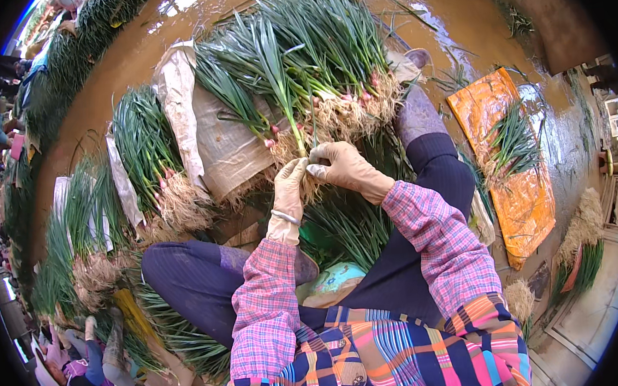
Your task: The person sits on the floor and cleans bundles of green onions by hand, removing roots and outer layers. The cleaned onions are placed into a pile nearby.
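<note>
Both my hands wear thin pale gloves and meet at the base of a single green garlic plant [295, 124]. My left hand [289, 186] pinches its root end between thumb and fingertips, and a ring bangle [286, 217] circles that wrist. Thumb and bent forefinger of my right hand [347, 167] close in on the same base from the right; the fingertips partly hide what they pinch. Just beyond lies a large pile of green garlic [326, 48], pinkish bulbs and tan roots toward me, on woven sacking [232, 144].
More garlic bundles [147, 144] stand to the left. An orange plastic sheet [522, 212] with a small bunch [515, 143] lies right. Loose leaves [348, 225] and a patterned turquoise bag [341, 278] sit between my legs. Wet muddy floor [120, 61] surrounds this; another person [86, 366] sits at lower left.
</note>
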`<action>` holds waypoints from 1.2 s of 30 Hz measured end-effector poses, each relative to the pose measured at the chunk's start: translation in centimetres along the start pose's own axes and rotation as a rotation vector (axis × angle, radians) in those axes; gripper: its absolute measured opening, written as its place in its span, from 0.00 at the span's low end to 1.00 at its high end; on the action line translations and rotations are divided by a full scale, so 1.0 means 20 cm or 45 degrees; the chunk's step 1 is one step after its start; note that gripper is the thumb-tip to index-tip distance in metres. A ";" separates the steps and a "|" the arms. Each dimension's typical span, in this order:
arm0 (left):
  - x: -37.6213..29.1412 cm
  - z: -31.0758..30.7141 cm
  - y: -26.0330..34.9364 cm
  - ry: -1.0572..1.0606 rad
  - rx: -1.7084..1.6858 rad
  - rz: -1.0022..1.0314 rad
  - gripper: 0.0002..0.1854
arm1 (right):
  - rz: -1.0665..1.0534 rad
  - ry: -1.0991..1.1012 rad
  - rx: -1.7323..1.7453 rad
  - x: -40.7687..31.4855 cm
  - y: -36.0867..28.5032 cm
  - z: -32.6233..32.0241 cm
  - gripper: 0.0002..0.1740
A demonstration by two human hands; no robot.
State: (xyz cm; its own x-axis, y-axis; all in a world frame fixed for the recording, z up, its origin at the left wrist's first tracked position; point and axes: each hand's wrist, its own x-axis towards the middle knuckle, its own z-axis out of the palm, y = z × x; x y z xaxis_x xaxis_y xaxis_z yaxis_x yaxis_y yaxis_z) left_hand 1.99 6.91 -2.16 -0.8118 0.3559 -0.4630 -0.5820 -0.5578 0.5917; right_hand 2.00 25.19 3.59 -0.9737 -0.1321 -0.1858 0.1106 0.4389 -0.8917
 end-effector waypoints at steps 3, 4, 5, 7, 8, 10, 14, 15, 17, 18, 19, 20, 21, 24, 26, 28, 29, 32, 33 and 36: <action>-0.05 -0.04 0.01 0.068 0.081 0.015 0.09 | -0.010 0.247 -0.246 0.01 0.06 -0.04 0.11; -0.06 -0.04 0.02 0.080 0.010 0.017 0.09 | 0.220 0.289 -0.195 0.03 0.10 -0.08 0.12; -0.09 -0.04 0.04 -0.044 -0.078 0.004 0.08 | 0.448 0.402 -0.158 0.05 0.13 -0.12 0.13; -0.14 -0.03 0.03 -0.090 -0.123 -0.001 0.07 | 0.307 0.029 0.052 0.06 0.18 -0.12 0.14; -0.16 -0.01 0.01 -0.068 -0.158 -0.103 0.07 | 0.298 -0.139 0.380 0.07 0.20 -0.08 0.16; -0.18 0.01 -0.02 -0.168 -0.276 -0.230 0.07 | 0.316 -0.228 0.693 0.04 0.21 0.02 0.20; -0.21 0.04 -0.02 0.063 -0.180 -0.313 0.11 | -0.065 0.135 0.029 -0.01 0.13 0.26 0.20; -0.22 0.05 -0.01 0.108 -0.072 -0.307 0.12 | -0.188 0.161 -0.526 0.00 0.11 0.27 0.20; -0.23 0.07 0.03 0.147 0.049 -0.438 0.12 | -0.243 -0.103 -0.773 0.03 0.07 0.22 0.20; -0.23 0.09 0.04 0.101 0.071 -0.516 0.13 | -0.218 -0.050 -0.754 0.07 0.05 0.17 0.18; -0.27 0.12 0.04 0.062 0.102 -0.442 0.13 | -0.084 0.145 -0.748 0.08 0.04 0.09 0.17; -0.29 0.12 0.08 0.115 0.089 -0.357 0.14 | 0.178 0.420 -0.702 0.09 0.04 0.02 0.17; -0.30 0.13 0.11 0.093 0.068 -0.283 0.16 | 0.350 0.414 -0.895 0.08 0.04 -0.06 0.18; -0.26 0.09 0.23 -0.091 -0.154 0.193 0.17 | 0.087 -0.532 -0.947 -0.05 0.06 -0.07 0.28; -0.20 0.03 0.28 0.077 -0.280 0.276 0.14 | 0.116 -1.145 -0.979 -0.08 0.07 0.04 0.34; -0.16 -0.07 0.27 0.265 -0.371 0.174 0.10 | -0.003 -0.972 -1.023 0.00 0.07 0.20 0.33; -0.14 -0.12 0.27 0.258 -0.394 0.102 0.09 | -0.164 -0.428 -0.858 0.10 0.06 0.28 0.31; -0.12 -0.24 0.17 0.448 -0.070 -0.054 0.10 | -0.335 0.194 -0.724 0.46 0.00 0.43 0.16; -0.11 -0.27 0.16 0.499 -0.036 -0.062 0.13 | -0.220 0.030 -0.820 0.51 -0.02 0.45 0.14; -0.09 -0.34 0.15 0.550 0.008 0.096 0.17 | -0.030 0.015 -0.498 0.45 -0.08 0.43 0.18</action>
State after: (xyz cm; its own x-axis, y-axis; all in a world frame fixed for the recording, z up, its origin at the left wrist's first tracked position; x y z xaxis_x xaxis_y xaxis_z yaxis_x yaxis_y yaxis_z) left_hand 2.07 -0.53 -3.94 -0.7582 -0.0327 -0.6513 -0.5235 -0.5651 0.6377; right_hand -5.30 15.62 -0.32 -0.9776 -0.1368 -0.1602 0.0061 0.7418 -0.6706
